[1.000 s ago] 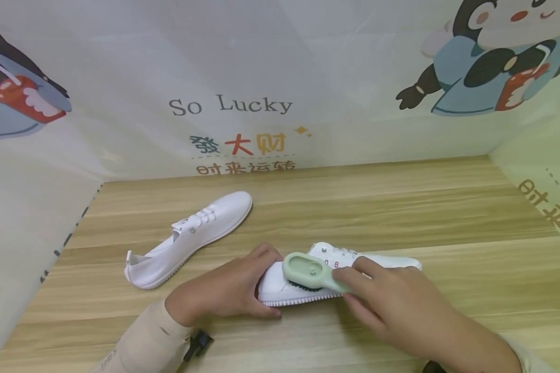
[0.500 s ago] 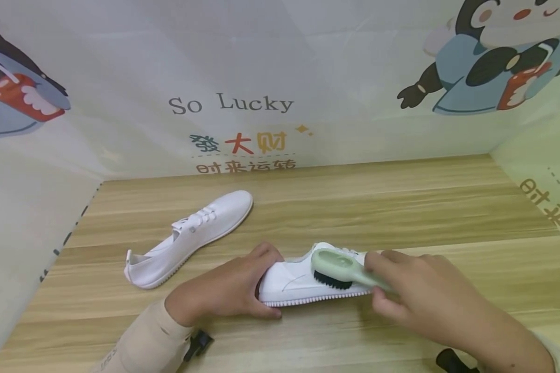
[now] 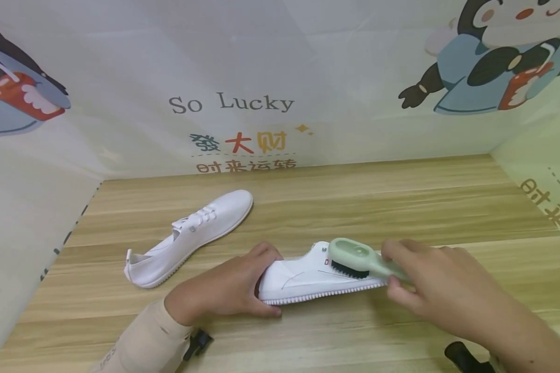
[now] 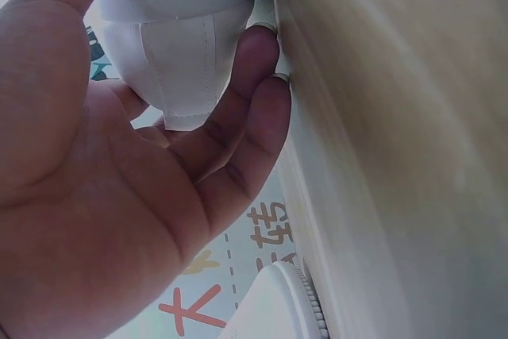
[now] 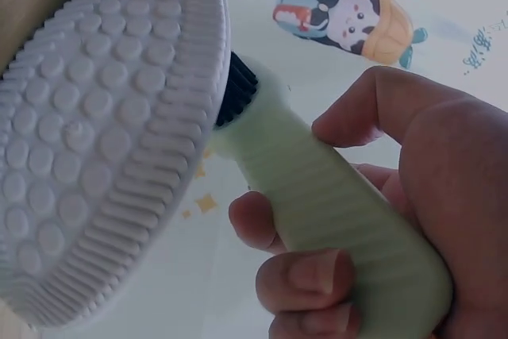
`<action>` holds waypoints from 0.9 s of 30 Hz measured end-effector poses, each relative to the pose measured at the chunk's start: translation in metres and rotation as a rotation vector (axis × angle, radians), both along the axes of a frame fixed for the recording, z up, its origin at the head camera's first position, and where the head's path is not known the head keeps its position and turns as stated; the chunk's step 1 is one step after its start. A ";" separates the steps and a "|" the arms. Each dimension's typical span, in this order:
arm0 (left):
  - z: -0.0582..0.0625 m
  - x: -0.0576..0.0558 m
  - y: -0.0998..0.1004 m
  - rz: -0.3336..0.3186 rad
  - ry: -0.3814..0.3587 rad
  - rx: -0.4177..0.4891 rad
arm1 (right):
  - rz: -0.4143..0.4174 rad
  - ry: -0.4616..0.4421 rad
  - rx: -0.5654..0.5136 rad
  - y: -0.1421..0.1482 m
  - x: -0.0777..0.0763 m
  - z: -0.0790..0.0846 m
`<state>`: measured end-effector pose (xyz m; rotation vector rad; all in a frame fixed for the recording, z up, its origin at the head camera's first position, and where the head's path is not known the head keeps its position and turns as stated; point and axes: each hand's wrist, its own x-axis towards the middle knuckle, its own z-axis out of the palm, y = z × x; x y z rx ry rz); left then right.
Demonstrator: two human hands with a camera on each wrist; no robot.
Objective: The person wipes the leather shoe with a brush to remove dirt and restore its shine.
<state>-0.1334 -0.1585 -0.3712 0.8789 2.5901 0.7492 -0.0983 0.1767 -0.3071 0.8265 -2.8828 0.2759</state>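
Note:
A white lace-up shoe (image 3: 298, 280) lies tilted on its side, its toe pointing right. My left hand (image 3: 228, 285) grips its heel, fingers behind and thumb in front; the left wrist view shows the heel (image 4: 178, 61) between thumb and fingers. With my right hand (image 3: 438, 280) I hold a pale green brush (image 3: 352, 251) by its handle, its dark bristles (image 3: 350, 269) against the side of the shoe near the laces. In the right wrist view, fingers wrap the ribbed handle (image 5: 341, 204) and the shoe's studded sole (image 5: 87, 125) faces the camera.
A second white shoe (image 3: 191, 238) lies on the wood-grain table (image 3: 378, 202) at back left, toe pointing away to the right. Printed white sheets (image 3: 345, 93) with cartoon figures and lettering stand at the back and both sides. Black wrist mounts (image 3: 198, 344) sit below the arms.
My right hand has slid the brush rightward along the shoe, from near the heel to beside the laces. The left hand and the second shoe have stayed put.

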 end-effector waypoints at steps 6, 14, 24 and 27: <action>0.001 0.000 0.000 0.001 0.002 -0.004 | 0.097 0.071 -0.045 -0.011 0.003 -0.010; 0.003 0.001 -0.001 -0.002 0.002 -0.003 | 0.267 0.225 -0.119 -0.024 0.002 -0.025; 0.000 -0.001 0.001 -0.006 0.005 0.016 | 0.362 0.252 -0.179 -0.034 0.004 -0.036; 0.000 0.000 0.000 0.001 -0.007 0.031 | 0.388 0.227 -0.162 -0.035 0.005 -0.037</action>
